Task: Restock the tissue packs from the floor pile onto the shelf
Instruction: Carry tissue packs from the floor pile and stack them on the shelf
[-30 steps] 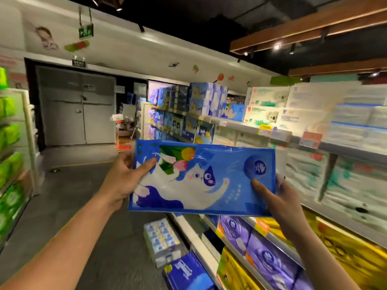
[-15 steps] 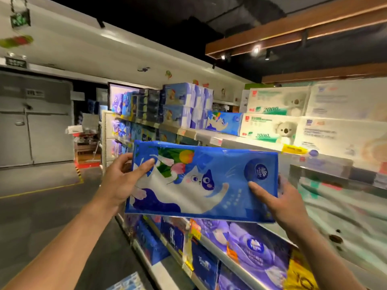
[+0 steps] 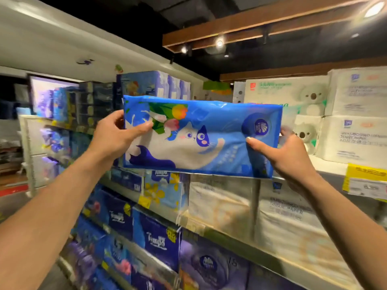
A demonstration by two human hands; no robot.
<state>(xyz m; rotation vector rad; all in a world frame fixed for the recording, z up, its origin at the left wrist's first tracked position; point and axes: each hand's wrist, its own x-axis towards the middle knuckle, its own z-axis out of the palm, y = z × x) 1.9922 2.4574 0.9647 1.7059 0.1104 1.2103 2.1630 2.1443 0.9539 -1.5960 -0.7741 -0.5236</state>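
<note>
A long blue tissue pack (image 3: 217, 141) printed with a white cat and tulips is held up flat at the height of the top shelf (image 3: 328, 167). My left hand (image 3: 114, 138) grips its left end, thumb on the front. My right hand (image 3: 288, 156) grips its right end, thumb on the front, fingers behind. The pack hangs in front of the shelf's edge. The floor pile is out of view.
White koala-printed tissue boxes (image 3: 301, 105) and white packs (image 3: 356, 114) fill the top shelf at right. Blue stacked packs (image 3: 155, 84) stand further left. Lower shelves hold blue and purple packs (image 3: 157, 241) and white packs (image 3: 222, 206). A yellow price tag (image 3: 365, 181) hangs on the shelf edge.
Both hands have lifted the pack from chest height up to the top shelf level. The view has turned right and upward toward the shelves; the floor has left the frame.
</note>
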